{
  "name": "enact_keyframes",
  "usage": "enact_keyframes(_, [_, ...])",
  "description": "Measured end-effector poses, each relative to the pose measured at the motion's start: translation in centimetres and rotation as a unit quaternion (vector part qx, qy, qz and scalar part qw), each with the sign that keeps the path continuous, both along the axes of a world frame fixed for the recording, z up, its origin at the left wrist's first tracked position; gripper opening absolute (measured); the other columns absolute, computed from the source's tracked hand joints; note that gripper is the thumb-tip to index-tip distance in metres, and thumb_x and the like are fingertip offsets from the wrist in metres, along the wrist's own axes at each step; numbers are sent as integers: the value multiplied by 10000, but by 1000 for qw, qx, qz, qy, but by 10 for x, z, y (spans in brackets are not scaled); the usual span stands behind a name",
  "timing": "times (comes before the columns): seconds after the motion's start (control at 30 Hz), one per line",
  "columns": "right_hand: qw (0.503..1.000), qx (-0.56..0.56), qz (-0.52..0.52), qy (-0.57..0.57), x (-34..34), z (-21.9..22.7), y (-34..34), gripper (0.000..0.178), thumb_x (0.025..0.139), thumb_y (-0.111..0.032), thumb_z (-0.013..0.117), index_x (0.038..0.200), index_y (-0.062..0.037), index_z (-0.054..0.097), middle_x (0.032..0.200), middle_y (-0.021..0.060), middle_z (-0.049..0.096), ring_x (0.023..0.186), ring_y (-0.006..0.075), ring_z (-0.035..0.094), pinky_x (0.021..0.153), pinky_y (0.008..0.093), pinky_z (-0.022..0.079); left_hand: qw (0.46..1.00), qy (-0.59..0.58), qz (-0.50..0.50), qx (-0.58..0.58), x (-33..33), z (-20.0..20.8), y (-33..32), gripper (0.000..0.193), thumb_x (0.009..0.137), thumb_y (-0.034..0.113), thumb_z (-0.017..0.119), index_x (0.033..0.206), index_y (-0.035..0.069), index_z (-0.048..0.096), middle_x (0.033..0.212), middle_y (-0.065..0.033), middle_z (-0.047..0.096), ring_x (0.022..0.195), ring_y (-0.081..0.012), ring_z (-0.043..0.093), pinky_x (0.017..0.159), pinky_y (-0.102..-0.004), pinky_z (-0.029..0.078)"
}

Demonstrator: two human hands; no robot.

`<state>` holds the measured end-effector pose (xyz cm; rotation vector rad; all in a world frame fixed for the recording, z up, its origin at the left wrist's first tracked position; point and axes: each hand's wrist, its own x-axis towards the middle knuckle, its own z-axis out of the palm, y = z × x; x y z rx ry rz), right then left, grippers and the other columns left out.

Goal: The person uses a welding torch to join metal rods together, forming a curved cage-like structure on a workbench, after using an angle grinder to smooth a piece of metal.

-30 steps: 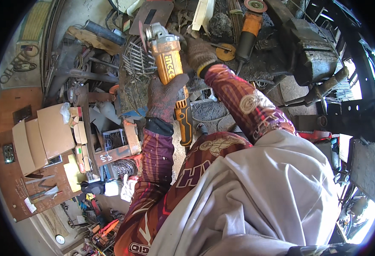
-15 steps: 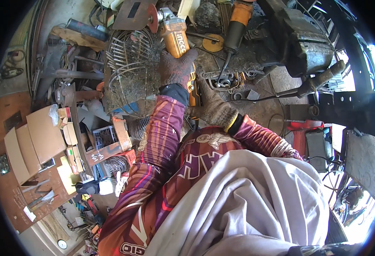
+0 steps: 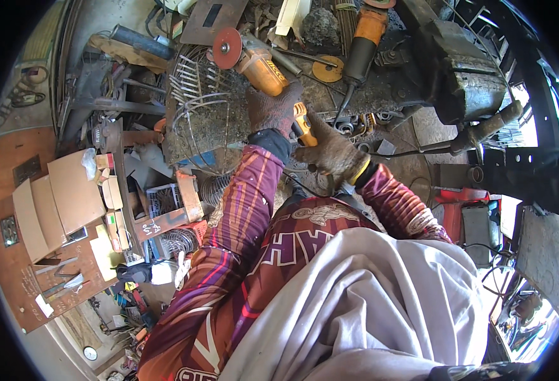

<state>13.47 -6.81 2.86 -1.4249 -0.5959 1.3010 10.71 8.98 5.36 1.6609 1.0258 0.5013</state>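
An orange-yellow angle grinder (image 3: 263,71) is held in both hands above the cluttered bench. Its red-brown disc (image 3: 227,48) faces up at the far left end of the tool. My left hand (image 3: 272,109), in a dark knitted glove, wraps round the middle of the grinder's body. Nearer to me, my right hand (image 3: 331,149) in a brown glove with a yellow cuff closes on the rear handle; its fingertips are partly hidden. Left of the grinder lies a frame of bent metal rods (image 3: 197,105), apart from the disc.
A second grinder (image 3: 363,51), orange and dark grey, lies at the back beside a yellow disc (image 3: 327,68). A bulky dark metal vise (image 3: 476,82) stands at the right. Cardboard boxes (image 3: 70,197) sit at the left. Small metal rings (image 3: 349,124) lie beyond my right hand.
The grinder has tilted, its head swinging left, and its disc has turned from nearly edge-on to face up. My right hand has shifted right and its glove shows more fully.
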Motion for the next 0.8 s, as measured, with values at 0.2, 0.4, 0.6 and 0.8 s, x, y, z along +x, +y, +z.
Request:
enact_keyframes(0.2, [997,29,-35,68,6,-19,-18,936,850,-29,730,1625,-182,227,1079,33,596,661,103,611,518,237,525,996,-33,-46,70,-6,-21,-5,422,765,214,827,1054,-29,639,890,-109,711,761,-219,723,697,-360,590])
enact_keyframes(0.4, [996,16,-51,71,6,-2,-27,784,846,-18,718,1538,-143,371,1043,24,586,795,112,600,618,266,534,996,-15,-48,-73,-15,-4,-17,874,700,258,863,1362,-54,386,1171,-228,627,983,-329,696,840,-427,601])
enact_keyframes(0.6, [999,6,-27,47,13,-5,-25,790,848,-40,723,1547,-142,369,1101,16,590,857,122,602,685,281,550,997,-37,-56,-39,-20,-31,-12,939,696,361,871,1390,-21,367,1203,-271,613,1005,-389,698,867,-454,601])
enact_keyframes(0.8, [994,14,-67,85,9,-1,-22,907,856,-41,725,1619,-150,246,1128,52,600,827,122,631,638,288,603,991,-51,-116,35,-29,-12,-8,798,789,382,813,1371,-17,440,1143,-239,666,994,-397,706,873,-495,578])
